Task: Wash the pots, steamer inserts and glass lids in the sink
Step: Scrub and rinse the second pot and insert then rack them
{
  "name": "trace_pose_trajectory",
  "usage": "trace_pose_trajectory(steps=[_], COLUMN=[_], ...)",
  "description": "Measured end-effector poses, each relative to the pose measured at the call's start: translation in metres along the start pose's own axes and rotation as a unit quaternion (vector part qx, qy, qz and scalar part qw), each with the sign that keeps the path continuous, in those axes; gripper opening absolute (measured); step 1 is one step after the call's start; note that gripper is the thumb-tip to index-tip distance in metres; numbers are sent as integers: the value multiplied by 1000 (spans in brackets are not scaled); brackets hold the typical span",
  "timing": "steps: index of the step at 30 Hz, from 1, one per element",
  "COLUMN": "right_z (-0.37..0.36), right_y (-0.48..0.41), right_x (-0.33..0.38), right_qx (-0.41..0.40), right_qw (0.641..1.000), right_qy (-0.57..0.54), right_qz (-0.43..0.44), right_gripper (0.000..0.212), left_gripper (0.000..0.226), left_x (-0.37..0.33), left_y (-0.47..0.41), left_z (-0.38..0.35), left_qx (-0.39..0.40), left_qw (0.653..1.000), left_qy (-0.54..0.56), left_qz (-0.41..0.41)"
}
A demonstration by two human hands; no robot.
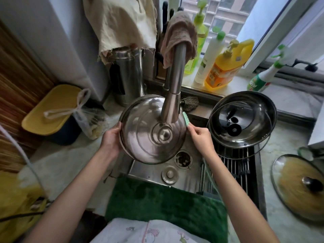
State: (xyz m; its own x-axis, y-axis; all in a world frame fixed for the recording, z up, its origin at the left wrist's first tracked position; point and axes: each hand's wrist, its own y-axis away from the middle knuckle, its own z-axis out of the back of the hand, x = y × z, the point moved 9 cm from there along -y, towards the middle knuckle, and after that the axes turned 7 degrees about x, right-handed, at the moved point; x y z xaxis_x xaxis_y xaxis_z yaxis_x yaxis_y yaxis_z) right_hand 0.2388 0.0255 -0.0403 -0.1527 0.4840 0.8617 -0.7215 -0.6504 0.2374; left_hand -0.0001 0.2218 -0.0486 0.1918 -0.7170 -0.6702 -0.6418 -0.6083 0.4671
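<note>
Person at sink [149, 174], head cam looking down. Left hand [110, 139] gripped the left rim of a steel lid [150, 135], fingers curled over the edge, holding it tilted over the basin, underside w/ centre boss facing cam, right below the faucet [172, 100]. No water stream visible; can't tell if tap was running.

Right hand [201, 137] pinched a green scrubber [186, 119] against the lid's right rim, fingers curled round it. Judged: rim scrub in hand, lid mid-wash, not yet rinsed.

Done so far, as far as could be told: a steel pot [245, 118] sat on the drain rack [235, 162] over the right part of the sink, w/ a glass lid [226, 120] lying tilted inside it, black knob showing. Looked clean, prob. already washed, but not certain.

Left: a 2nd glass lid [296, 183] lay on the counter to the right, well apart from the sink, glass brownish; can't tell if grime or counter showing through. Judged unwashed. No steamer inserts identified in view, so those either out of frame or not recognisable.

Basin itself held only the drain strainer [183, 158] w/ debris and a loose plug [170, 174]. Detergent bottle [226, 67] stood on the sill behind. Green towel [163, 204] over the front edge.

Est.: somewhere around midway, low confidence.
</note>
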Motion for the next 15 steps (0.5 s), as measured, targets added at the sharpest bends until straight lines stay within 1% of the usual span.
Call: trace_pose_trajectory(steps=[1, 2, 4, 7, 9, 10, 11, 12, 13, 14, 15], right_z=[1, 1, 0, -1, -12, -20, -27, -30, -29, -21, -10], right_y=[-3, -6, -7, 1, 14, 22, 30, 35, 35, 30, 24], right_x=[-1, 1, 5, 23, 40, 47, 53, 55, 52, 47, 40], right_qx=[4, 8, 13, 18, 52, 73, 88, 92, 91, 80, 64], right_qw=[1000, 1000, 999, 994, 990, 990, 990, 986, 977, 971, 974], right_qy=[-13, -26, -37, -99, -111, -80, -23, 67, 148, 198, 203], right_qz=[-3, -5, 0, 37, 69, 89, 108, 123, 124, 107, 75], right_gripper=[29, 27, 26, 28, 29, 30, 31, 34, 35, 35, 33], left_gripper=[29, 30, 39, 27, 23, 24, 25, 27, 31, 34, 37], left_x=[-3, -6, -6, -1, 6, 11, 17, 22, 25, 27, 27], left_y=[-2, -2, -1, 3, 2, 3, 4, 5, 7, 8, 7], left_z=[-2, -7, -12, -22, -27, -32, -38, -43, -47, -48, -46], left_qx=[6, 12, 17, 40, 61, 79, 97, 111, 120, 119, 110], left_qw=[999, 997, 990, 977, 966, 957, 946, 937, 930, 927, 925], left_qy=[-36, -73, -133, -204, -247, -277, -307, -331, -346, -353, -361], left_qz=[-15, -26, -38, -42, -42, -38, -32, -28, -28, -30, -35])
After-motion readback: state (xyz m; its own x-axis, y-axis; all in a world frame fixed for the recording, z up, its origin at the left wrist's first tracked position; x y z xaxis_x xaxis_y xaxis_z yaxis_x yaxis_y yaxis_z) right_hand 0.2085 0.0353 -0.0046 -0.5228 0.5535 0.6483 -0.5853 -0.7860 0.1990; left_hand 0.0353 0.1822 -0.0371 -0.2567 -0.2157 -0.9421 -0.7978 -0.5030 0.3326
